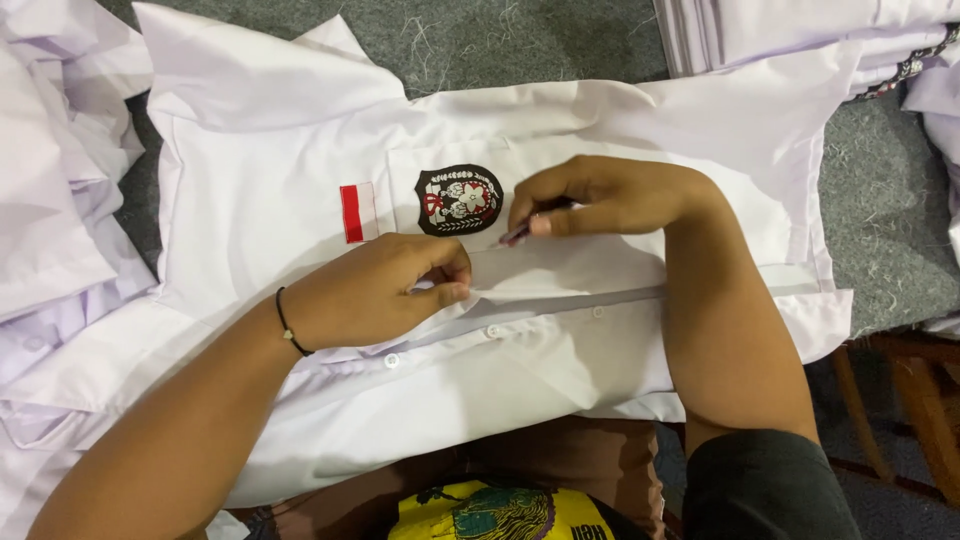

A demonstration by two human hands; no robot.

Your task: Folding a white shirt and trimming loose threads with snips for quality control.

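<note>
Grey felt-like table covering (520,40) shows around a white short-sleeved cotton shirt (260,230) spread flat, with a dark embroidered badge (459,199) on its chest pocket and a red-and-white patch (358,212) beside it. More white shirts lie heaped at the left (50,170) and stacked at the top right (790,30). The left hand (375,290) pinches the front placket fabric tight; the right hand (600,195) grips a small thin tool, hard to make out, at the pocket's edge. The cloth looks light, soft and limp, best held by the stiffer buttoned edge (490,331). No containers in sight.
</note>
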